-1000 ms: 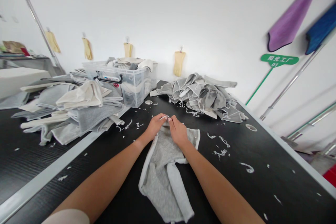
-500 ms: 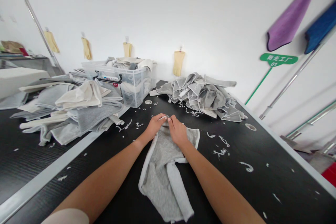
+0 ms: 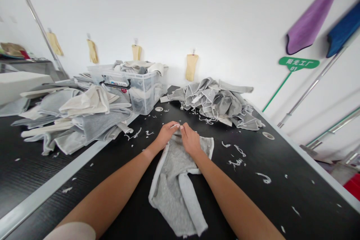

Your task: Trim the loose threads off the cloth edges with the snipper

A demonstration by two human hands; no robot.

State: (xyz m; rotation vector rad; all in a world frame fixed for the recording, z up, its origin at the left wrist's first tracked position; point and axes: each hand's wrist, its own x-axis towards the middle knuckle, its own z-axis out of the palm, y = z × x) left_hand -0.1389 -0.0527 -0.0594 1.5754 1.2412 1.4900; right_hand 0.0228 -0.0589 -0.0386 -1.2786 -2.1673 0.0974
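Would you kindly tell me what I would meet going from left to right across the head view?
Left fabric pile → left hand → right hand → green sign → blue cloth. The gray fabric piece between the hands overlaps them, so it is left out.

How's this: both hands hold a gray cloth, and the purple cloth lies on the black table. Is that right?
Not quite: in the head view, the purple cloth hangs by the wall, not on the black table. The left hand and right hand do hold a gray cloth.
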